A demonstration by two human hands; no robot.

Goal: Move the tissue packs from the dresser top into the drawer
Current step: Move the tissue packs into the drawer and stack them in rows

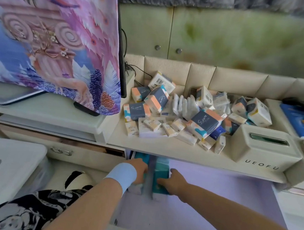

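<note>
Several tissue packs (194,115) lie in a loose heap on the cream dresser top (119,135). Below it the drawer (213,204) stands open, with a pale purple floor. Two teal tissue packs sit at its back left, side by side. My left hand (138,171), with a light blue wristband, grips the left teal pack (140,157). My right hand (173,181) holds the right teal pack (161,171), fingers along its near side and thumb up on the right edge. The far ends of both packs are hidden under the dresser top.
A cream tissue box (267,144) marked UEOFU stands at the dresser's front right. A screen draped in a purple printed cloth (53,36) stands left. A neighbouring drawer (60,148) is slightly open, and a white lidded bin (7,162) sits at lower left.
</note>
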